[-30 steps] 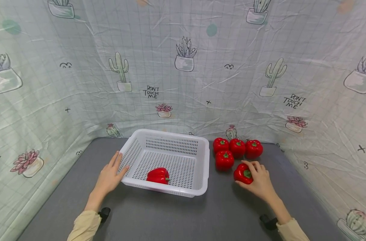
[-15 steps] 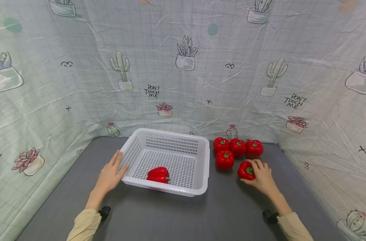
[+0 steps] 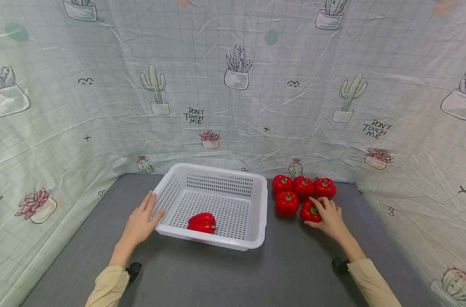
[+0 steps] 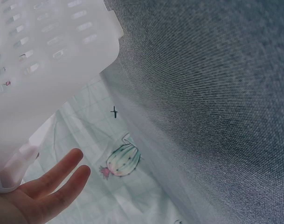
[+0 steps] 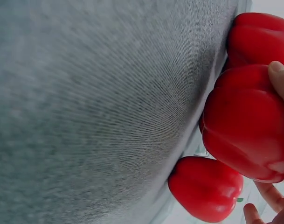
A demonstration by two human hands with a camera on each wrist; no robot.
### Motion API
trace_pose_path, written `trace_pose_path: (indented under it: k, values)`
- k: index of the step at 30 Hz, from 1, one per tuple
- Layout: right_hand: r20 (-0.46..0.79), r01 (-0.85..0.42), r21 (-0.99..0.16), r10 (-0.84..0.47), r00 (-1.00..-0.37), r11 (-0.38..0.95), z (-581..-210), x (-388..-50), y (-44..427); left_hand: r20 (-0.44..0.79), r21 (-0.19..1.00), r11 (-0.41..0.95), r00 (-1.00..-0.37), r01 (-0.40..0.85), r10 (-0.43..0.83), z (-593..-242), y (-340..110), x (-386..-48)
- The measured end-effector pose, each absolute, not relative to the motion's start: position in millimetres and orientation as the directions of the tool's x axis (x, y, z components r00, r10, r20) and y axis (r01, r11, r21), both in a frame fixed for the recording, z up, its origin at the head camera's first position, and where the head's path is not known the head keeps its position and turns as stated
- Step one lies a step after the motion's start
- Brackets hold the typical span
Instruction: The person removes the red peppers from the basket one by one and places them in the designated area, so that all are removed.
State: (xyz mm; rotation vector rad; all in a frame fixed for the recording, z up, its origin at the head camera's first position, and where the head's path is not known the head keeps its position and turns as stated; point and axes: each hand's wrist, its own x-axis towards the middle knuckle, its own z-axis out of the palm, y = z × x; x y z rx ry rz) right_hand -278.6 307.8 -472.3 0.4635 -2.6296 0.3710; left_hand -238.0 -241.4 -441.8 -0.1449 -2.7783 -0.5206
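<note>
A white plastic basket [image 3: 261, 213] with slotted walls stands on the grey table. My left hand [image 3: 139, 225] rests at its left rim, thumb over the edge and the other fingers stretched along the outside; two straight fingers [image 4: 62, 179] show in the left wrist view. Inside the basket, at the front, one red bell pepper [image 3: 201, 222] lies on its side. To the right, my right hand [image 3: 332, 219] grips another red bell pepper [image 3: 308, 212] between thumb and fingers, its green stem partly covered. The right wrist view shows this pepper's smooth underside; whether it touches the table is unclear.
Several more red bell peppers stand upright behind the right hand: a front one [image 3: 286, 204] and a back row with a left [image 3: 282, 185], a middle [image 3: 303, 187] and a right pepper [image 3: 325, 188]. A cactus-print cloth [image 3: 233, 111] encloses the table's back and sides.
My right hand, holding the pepper, has gone away from me toward the other peppers, shifting a little right and then back left. My left hand and the basket have stayed put.
</note>
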Motion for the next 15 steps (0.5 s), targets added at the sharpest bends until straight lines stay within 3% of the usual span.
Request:
trace_pose_path:
  k: [7,15]
  values:
    - [0.468,-0.404,-0.09,-0.319,-0.824,0.91,-470.3,-285.9,305.1,0.348,0.333,0.927,-0.936,0.17,0.047,-445.3,-241.7,-238.8]
    - [0.429,-0.4,-0.101,-0.323,-0.844,0.911,-470.8,-293.8,303.2,0.358,0.334,0.928,-0.933,0.165,0.037,-445.9,-241.6,-239.9]
